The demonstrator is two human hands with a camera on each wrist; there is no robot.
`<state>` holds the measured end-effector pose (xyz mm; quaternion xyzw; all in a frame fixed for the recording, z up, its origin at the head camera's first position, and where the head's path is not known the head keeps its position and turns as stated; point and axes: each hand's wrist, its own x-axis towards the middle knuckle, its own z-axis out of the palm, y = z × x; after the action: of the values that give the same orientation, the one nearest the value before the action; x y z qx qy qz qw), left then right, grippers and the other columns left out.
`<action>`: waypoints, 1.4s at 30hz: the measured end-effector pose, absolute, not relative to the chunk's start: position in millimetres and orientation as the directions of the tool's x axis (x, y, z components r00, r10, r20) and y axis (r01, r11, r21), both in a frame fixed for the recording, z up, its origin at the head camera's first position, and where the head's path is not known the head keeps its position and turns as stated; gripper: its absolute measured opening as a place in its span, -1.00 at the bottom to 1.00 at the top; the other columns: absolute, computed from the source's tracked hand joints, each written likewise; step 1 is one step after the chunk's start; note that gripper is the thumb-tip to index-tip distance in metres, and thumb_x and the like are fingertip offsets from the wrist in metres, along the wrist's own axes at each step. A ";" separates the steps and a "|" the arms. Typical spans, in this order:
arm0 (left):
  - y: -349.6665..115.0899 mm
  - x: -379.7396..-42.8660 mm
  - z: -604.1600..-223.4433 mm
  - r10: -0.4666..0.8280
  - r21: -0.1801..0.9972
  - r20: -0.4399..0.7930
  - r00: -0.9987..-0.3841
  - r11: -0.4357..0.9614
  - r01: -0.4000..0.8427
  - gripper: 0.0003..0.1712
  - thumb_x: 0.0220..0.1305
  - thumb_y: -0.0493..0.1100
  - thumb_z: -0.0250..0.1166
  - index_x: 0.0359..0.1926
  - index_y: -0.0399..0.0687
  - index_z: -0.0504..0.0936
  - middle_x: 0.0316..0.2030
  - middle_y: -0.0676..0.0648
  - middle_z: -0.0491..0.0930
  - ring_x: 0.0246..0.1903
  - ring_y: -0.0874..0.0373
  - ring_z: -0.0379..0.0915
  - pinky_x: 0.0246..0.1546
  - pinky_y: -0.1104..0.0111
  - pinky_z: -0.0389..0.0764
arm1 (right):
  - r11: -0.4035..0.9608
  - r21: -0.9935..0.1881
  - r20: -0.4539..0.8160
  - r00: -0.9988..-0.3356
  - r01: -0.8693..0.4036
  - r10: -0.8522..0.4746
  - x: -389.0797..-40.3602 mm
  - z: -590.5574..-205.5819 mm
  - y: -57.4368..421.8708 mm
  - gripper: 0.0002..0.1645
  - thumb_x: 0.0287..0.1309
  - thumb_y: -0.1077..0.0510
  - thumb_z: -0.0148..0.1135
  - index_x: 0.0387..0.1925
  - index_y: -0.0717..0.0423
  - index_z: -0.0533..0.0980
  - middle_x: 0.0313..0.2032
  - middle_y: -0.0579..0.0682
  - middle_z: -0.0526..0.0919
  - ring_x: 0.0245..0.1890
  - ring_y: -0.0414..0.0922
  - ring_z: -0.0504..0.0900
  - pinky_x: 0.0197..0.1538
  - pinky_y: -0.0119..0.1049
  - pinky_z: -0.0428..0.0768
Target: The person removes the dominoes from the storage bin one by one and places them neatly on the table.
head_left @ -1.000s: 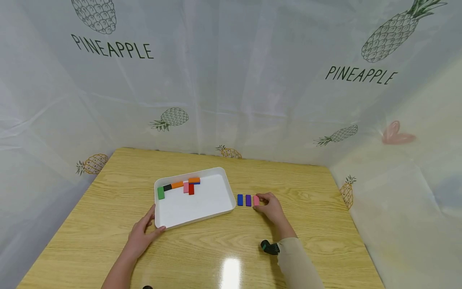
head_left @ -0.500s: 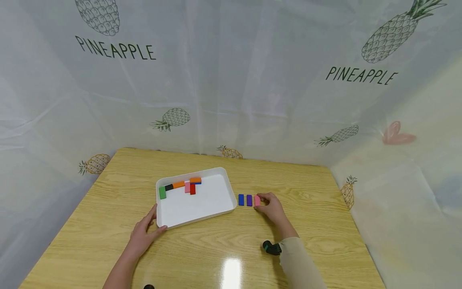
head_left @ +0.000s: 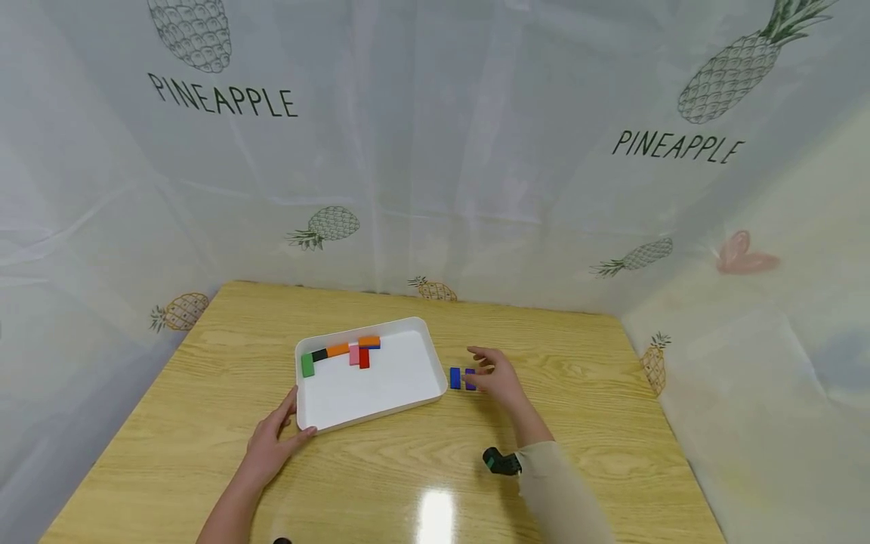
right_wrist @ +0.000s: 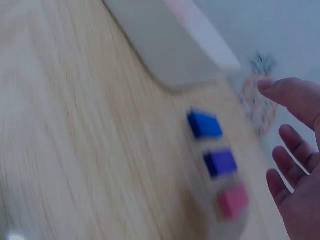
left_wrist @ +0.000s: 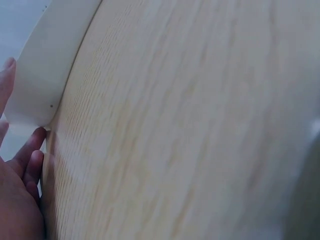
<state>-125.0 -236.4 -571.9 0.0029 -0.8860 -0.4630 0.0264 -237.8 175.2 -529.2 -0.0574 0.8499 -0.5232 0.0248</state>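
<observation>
Left hand, fingers spread, touches white tray, likely steadying it; right hand empty, fingers apart, near spaced rectangular blocks.

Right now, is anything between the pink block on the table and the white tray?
Yes: the purple block, then the blue block, sit in line between the pink block and the white tray, whose raised side is in the way too.
</observation>
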 end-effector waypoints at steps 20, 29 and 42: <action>-232.9 -127.8 -569.7 -0.029 0.822 0.034 -0.999 0.569 0.011 -0.01 0.23 0.04 0.39 0.52 -0.07 0.06 0.17 -0.26 0.46 0.17 -0.14 0.34 0.13 0.24 0.36 | 0.388 -0.906 0.022 -0.934 -0.170 -0.356 -241.9 -506.2 85.5 -0.44 0.06 0.31 0.43 0.15 0.25 0.52 0.01 0.20 0.53 -0.01 0.19 0.47 0.01 -0.09 0.47; -233.1 -125.9 -571.0 -0.043 0.820 0.028 -0.999 0.572 -0.002 -0.01 0.23 0.05 0.38 0.52 -0.06 0.06 0.16 -0.25 0.47 0.15 -0.14 0.35 0.13 0.05 0.35 | 0.494 -0.856 -0.053 -0.927 -0.148 -0.370 -253.2 -516.5 54.9 -0.44 0.07 0.22 0.46 0.14 0.15 0.55 0.00 -0.03 0.55 0.01 0.03 0.47 0.04 -0.12 0.48; -233.9 -121.5 -566.8 -0.046 0.819 0.045 -0.998 0.573 0.010 -0.02 0.23 0.01 0.39 0.51 -0.13 0.07 0.15 -0.28 0.47 0.16 -0.15 0.34 0.13 0.18 0.36 | 0.578 -0.806 -0.109 -0.928 -0.128 -0.357 -267.0 -526.1 14.2 -0.43 0.02 0.08 0.51 0.11 0.00 0.60 0.18 -0.04 0.50 0.22 0.03 0.38 0.25 -0.03 0.35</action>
<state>-121.5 -233.9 -566.8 0.0101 -0.8865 -0.4617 0.0304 -267.0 14.2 -526.1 -0.1379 0.8787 -0.4379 0.1308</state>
